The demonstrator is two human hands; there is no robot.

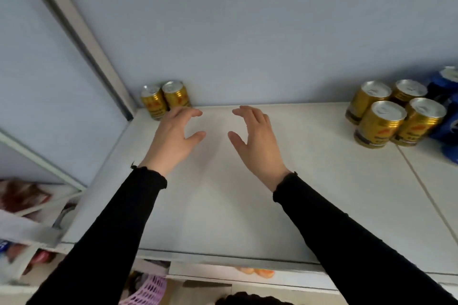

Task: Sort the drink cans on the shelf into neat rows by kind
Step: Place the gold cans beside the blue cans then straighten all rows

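Two gold cans [164, 99] stand side by side in the back left corner of the white shelf [223, 205]. My left hand [173, 138] hovers just in front of them, fingers spread and lightly bent, holding nothing. My right hand [255, 141] faces it a palm's width away, also empty with relaxed fingers. At the back right, several gold cans [394, 114] stand in a tight block. Blue cans [446, 106] stand to their right, partly cut off by the frame edge.
A pale back wall [247, 32] closes the shelf behind the cans. A grey upright post [81, 39] bounds it on the left. Lower shelves at the left hold packaged goods [22, 200]. A pink mesh basket [148, 290] sits below the shelf's front edge.
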